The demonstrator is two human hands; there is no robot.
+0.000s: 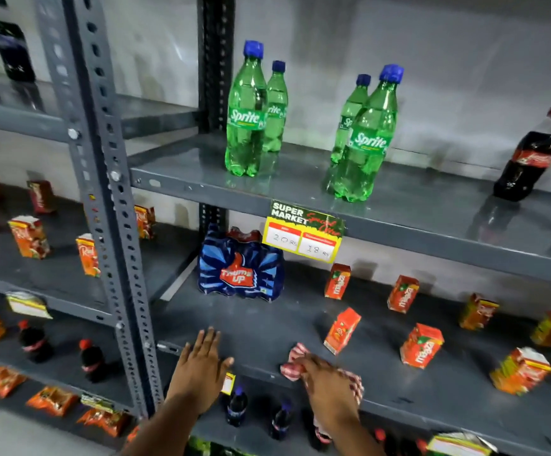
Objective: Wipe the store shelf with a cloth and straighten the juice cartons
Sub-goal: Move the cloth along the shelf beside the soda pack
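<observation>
A dark grey metal shelf point(254, 327) carries several orange-red juice cartons, scattered and turned at odd angles; one carton point(342, 330) stands tilted near the middle, another point(421, 345) to its right. My right hand point(328, 383) presses a red-and-white checked cloth point(292, 360) flat on the shelf's front part, left of those cartons. My left hand point(201, 363) rests palm down at the shelf's front edge, fingers spread, holding nothing. A blue shrink-wrapped pack of bottles point(241, 268) stands at the back left of this shelf.
Green Sprite bottles point(246, 116) and a cola bottle point(527, 156) stand on the shelf above, with a price tag point(303, 232) hanging from its edge. A perforated grey upright point(112, 205) rises at left. More cartons, snack packets and dark bottles fill the neighbouring and lower shelves.
</observation>
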